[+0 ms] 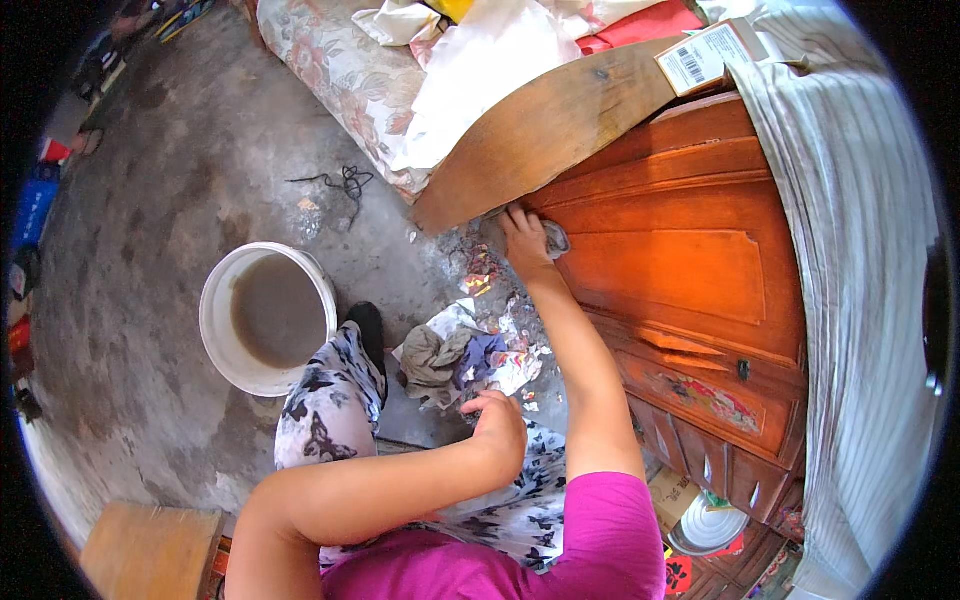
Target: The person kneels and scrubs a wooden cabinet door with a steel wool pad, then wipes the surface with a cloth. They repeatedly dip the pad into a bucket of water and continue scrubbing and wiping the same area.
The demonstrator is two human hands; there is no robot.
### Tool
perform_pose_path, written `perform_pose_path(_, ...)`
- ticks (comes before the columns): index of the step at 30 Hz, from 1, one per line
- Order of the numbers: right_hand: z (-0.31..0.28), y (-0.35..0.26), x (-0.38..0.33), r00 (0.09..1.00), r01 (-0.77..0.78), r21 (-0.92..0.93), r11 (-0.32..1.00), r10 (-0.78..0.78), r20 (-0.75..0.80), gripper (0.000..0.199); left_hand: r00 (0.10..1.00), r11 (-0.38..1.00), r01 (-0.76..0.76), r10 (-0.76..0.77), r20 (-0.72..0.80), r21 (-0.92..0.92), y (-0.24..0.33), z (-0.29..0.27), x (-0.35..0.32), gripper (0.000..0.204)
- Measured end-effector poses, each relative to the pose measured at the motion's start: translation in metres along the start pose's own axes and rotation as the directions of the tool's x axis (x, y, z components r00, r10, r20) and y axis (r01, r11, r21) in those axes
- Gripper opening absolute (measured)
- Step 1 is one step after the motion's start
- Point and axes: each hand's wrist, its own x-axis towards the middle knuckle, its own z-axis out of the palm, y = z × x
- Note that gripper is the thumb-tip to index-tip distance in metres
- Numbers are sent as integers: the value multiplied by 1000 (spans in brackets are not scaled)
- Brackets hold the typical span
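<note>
- While the head view looks down, the right hand (524, 240) presses a grey cloth (553, 238) against the orange-brown wooden panel (690, 265), just under the curved wooden board (545, 130); its fingers are closed over the cloth, which shows only at the hand's right edge.
- The left hand (497, 425) rests loosely curled on the person's patterned knee (330, 410), grasping nothing that can be seen.
- A white bucket (268, 318) of murky water stands on the concrete floor (170, 200), well apart from the wiping hand; a heap of rags and scraps (460, 358) lies between the knee and the panel.
- Judging by this, wiping of the panel's upper corner is under way. The next stroke likely calls for firm, even pressure along the moulded edges, and a rinse in the bucket once the cloth is soiled.
</note>
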Motion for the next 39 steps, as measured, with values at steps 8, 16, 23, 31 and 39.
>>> perform_pose_path(8, -124, 18, -49, 879, -205, 317, 926, 316, -356, 45, 997, 999, 33, -32, -74, 12, 4, -3, 0, 41)
perform_pose_path(16, -158, 55, -10, 852, -219, -57, 974, 162, -497, 33, 999, 1000, 14, -13, -31, 25, 5, 7, 2, 42)
perform_pose_path(23, 1, -12, -18, 997, 69, -224, 972, -64, 32, 35, 999, 999, 22, -20, -51, 45, 4, 4, 2, 42)
perform_pose_path(31, -4, 13, -95, 986, 144, -117, 983, -132, 104, 35, 995, 1000, 30, -30, -100, -8, 6, -3, 2, 41)
perform_pose_path(39, -53, 9, -145, 987, 43, 156, 987, -66, 148, 30, 1000, 1000, -11, 10, -28, -26, 4, -3, 5, 51)
